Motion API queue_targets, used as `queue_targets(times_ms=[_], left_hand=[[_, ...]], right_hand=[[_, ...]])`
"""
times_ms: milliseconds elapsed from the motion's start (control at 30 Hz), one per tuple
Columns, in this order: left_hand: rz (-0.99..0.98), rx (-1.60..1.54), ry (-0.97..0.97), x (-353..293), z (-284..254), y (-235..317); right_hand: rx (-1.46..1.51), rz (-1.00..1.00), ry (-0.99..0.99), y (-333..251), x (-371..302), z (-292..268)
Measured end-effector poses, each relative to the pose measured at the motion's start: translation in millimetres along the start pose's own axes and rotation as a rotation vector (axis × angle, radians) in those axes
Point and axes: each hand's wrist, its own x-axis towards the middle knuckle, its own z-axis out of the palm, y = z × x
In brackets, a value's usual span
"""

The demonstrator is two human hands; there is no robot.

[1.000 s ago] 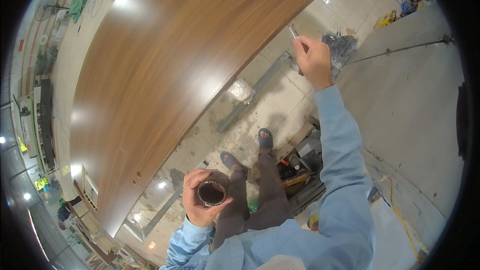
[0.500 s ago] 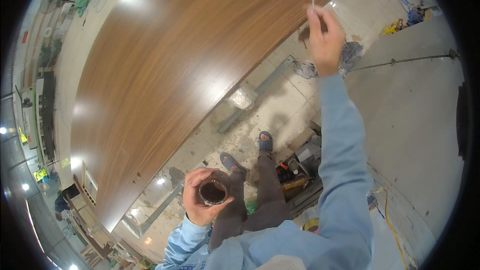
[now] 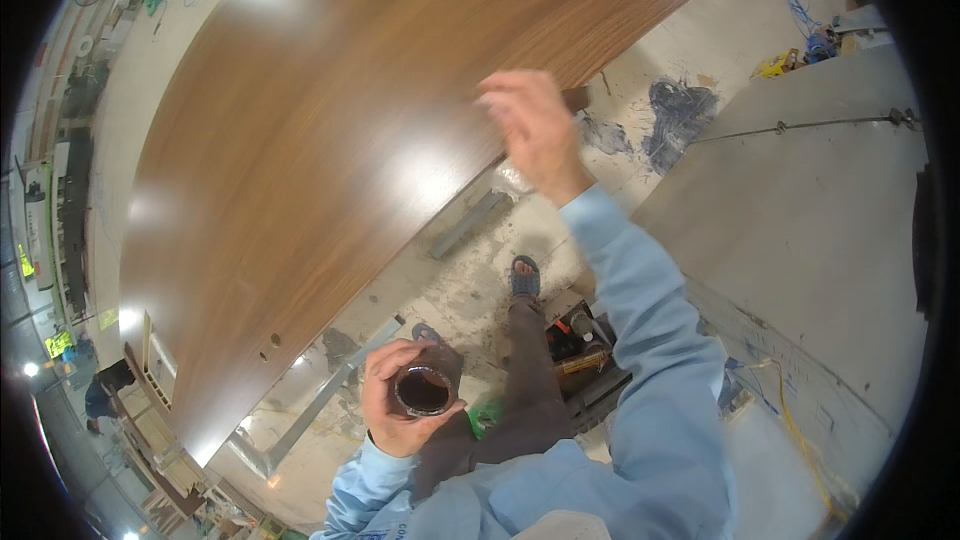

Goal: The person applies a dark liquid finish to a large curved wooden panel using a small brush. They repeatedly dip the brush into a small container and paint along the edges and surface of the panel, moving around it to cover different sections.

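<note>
My left hand (image 3: 395,400) is wrapped round a glass jar (image 3: 436,372), its open mouth facing up. Dark brown liquid (image 3: 422,392) shows inside, and dark residue coats the rim. My right hand (image 3: 537,130) is over the near edge of a large wood-grain panel (image 3: 300,130), fingers bent toward its surface. Motion smears those fingertips, and whether anything sits between them cannot be made out. The panel is brown and glossy, with bright light reflections. Two small dark marks (image 3: 270,342) show on it near its lower left corner.
Under the panel edge run grey metal bars (image 3: 468,226). A bin of tools (image 3: 580,345) sits beside my right leg. A grey board (image 3: 790,170) fills the right side. Dark stains (image 3: 680,120) mark the floor. Blue cable (image 3: 805,25) lies at the far right.
My right hand has swung left and nearer, from the panel's far right edge over the panel. The thin stick-like thing it pinched no longer shows. My left hand still holds the jar.
</note>
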Motion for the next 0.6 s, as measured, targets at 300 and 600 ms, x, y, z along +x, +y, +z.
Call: queue_targets(times_ms=[300,600], left_hand=[[0.070,-0.084,-0.064,-56,-94,-45],[0.133,-0.005,-0.066,-120,-198,-81]], right_hand=[[0.515,-0.012,-0.111,-238,-101,111],[0.175,0.695,0.172,-260,-153,85]])
